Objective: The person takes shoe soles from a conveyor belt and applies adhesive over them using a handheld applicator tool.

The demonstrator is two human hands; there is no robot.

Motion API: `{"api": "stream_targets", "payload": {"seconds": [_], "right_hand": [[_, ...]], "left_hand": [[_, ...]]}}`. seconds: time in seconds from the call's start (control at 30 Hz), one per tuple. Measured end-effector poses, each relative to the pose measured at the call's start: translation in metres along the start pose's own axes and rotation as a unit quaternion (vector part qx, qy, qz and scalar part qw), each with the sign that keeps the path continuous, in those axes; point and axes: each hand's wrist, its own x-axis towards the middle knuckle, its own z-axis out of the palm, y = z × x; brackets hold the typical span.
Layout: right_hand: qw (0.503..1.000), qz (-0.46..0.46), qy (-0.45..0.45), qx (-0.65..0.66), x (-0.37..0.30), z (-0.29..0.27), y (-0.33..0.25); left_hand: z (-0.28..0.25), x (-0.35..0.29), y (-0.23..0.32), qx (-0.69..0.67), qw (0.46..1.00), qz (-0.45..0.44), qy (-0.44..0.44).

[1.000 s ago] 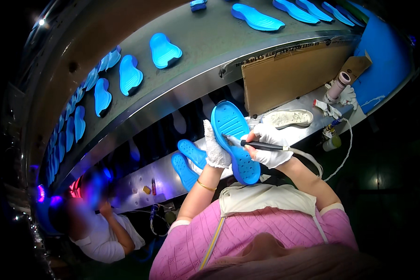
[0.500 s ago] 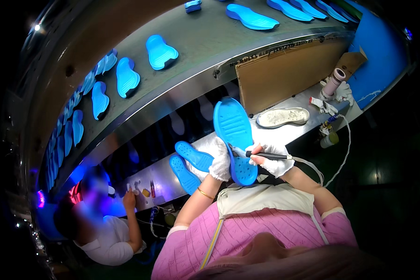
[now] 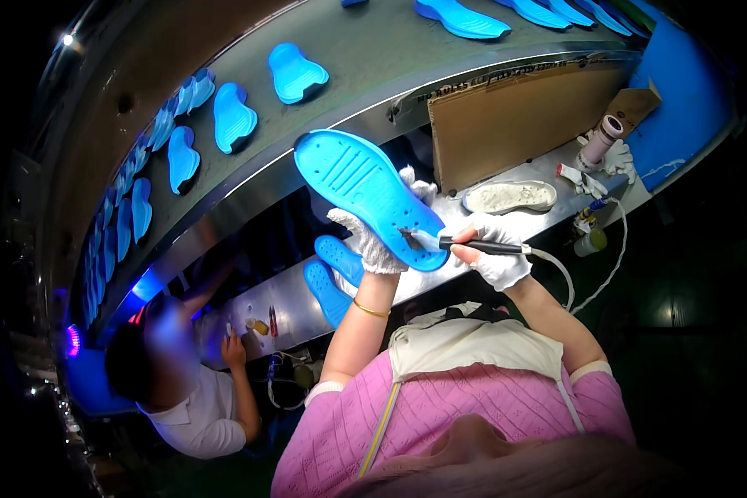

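Note:
In my gloved left hand [image 3: 372,247] is a large blue shoe sole [image 3: 353,176], tilted, its far end over the conveyor's edge. Glove fingers show on both sides of the sole. My right hand [image 3: 496,259], in a white glove with bare fingertips, grips a brush [image 3: 481,246] with a black handle and a pale hose running from its back end. The bristle end meets the sole's near part, among small holes. Beside my left wrist, two more blue soles, a farther one [image 3: 337,256] and a nearer one [image 3: 327,292], lie on the metal ledge.
Blue soles [image 3: 296,73] sit along the dark conveyor [image 3: 357,58]. A cardboard sheet [image 3: 515,124] leans under its rim. The ledge holds a white sole [image 3: 510,197], a pink bottle [image 3: 600,143] and gloves [image 3: 581,180]. At left, a co-worker in a white shirt [image 3: 195,419] reaches toward the conveyor.
The held sole has moved up and left, its far end swinging left. The brush tip has shifted to the holes near the sole's close end. The co-worker's far arm has extended toward the conveyor.

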Motion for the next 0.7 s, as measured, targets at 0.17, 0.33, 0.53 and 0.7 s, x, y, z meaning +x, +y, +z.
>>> {"api": "stream_targets", "payload": {"seconds": [0.17,0.33,0.53,0.7], "right_hand": [[0.989,0.107,-0.099,0.012,0.002,-0.002,-0.004],[0.997,0.044,-0.060,-0.027,0.009,-0.010,-0.008],[0.951,0.065,-0.178,-0.243,0.018,-0.018,-0.013],[0.957,0.195,-0.188,-0.102,0.026,-0.018,-0.028]], "left_hand": [[0.004,0.005,0.012,0.033,0.998,-0.006,-0.050],[0.007,0.001,0.024,0.141,0.987,-0.060,-0.050],[0.007,0.006,0.036,0.332,0.932,-0.130,-0.070],[0.015,0.015,0.040,0.402,0.896,-0.177,-0.058]]}}
